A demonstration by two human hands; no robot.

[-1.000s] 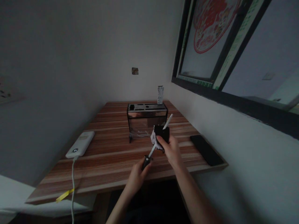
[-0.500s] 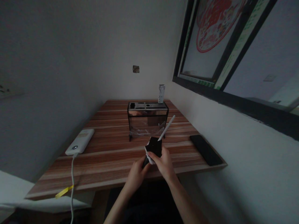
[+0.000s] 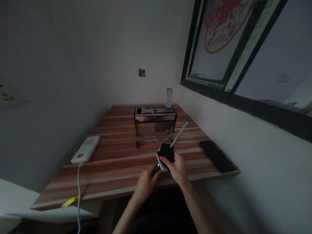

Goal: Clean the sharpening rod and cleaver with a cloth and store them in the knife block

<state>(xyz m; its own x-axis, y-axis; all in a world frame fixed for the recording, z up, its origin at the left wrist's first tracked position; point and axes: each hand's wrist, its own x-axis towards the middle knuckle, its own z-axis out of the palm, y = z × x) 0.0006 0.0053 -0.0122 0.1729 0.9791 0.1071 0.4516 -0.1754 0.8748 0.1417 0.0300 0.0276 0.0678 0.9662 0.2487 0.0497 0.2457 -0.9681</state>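
Observation:
A long, slim, pale grey rod with a black handle points up and to the right between my hands. My left hand is closed round the handle. A black cloth or wrap with a whitish underside is folded over the rod's middle. My right hand pinches this wrap, its thumb lying across the front. Part of the rod is hidden inside the wrap. Behind the hands stands a knife rack with a slotted metal top and a see-through front.
The wood-grain table fills the corner. A white power bank with a cable and a yellow tag lies left. At right is a black phone. A whitish crinkled cylinder stands by the rack. A dark-framed window borders the right wall.
Both hands appear slightly further right in view with the rod and wrap. More of the handle, with a shiny part near the wrap, now shows between the hands.

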